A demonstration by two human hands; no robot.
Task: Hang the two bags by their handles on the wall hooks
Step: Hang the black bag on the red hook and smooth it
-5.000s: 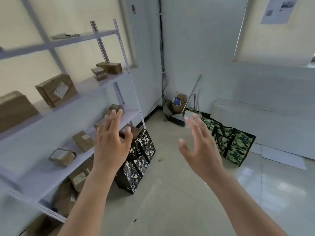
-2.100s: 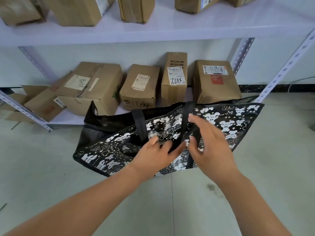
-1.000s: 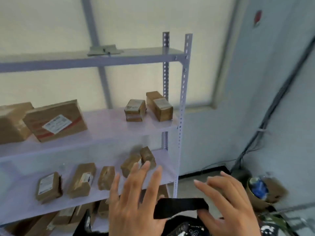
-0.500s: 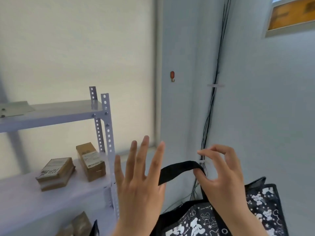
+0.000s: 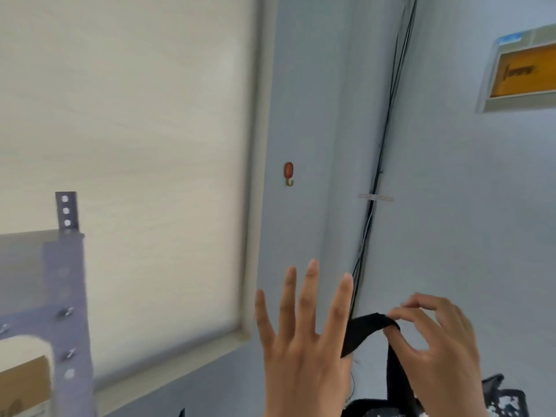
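Note:
A small wall hook (image 5: 289, 174) with a reddish-brown cap sits on the pale blue wall, above my hands. The black bag handle (image 5: 367, 326) is stretched between both hands below the hook. My right hand (image 5: 436, 350) pinches the strap at its top bend. My left hand (image 5: 301, 341) shows its back with fingers spread; the strap's other end runs in at its hidden thumb. A corner of the black-and-white printed bag (image 5: 505, 401) hangs at the bottom right. The second bag is out of view.
A metal shelf post (image 5: 67, 296) and a cardboard box (image 5: 24, 383) stand at the lower left. A window with a drawn blind (image 5: 135, 145) fills the left. Black cables (image 5: 379, 176) run down the wall corner. A framed notice (image 5: 523, 70) hangs at the upper right.
I took the bag's handle from the floor by the shelf and lifted it. The view has turned right and up, so the hook now sits closer, just above my hands.

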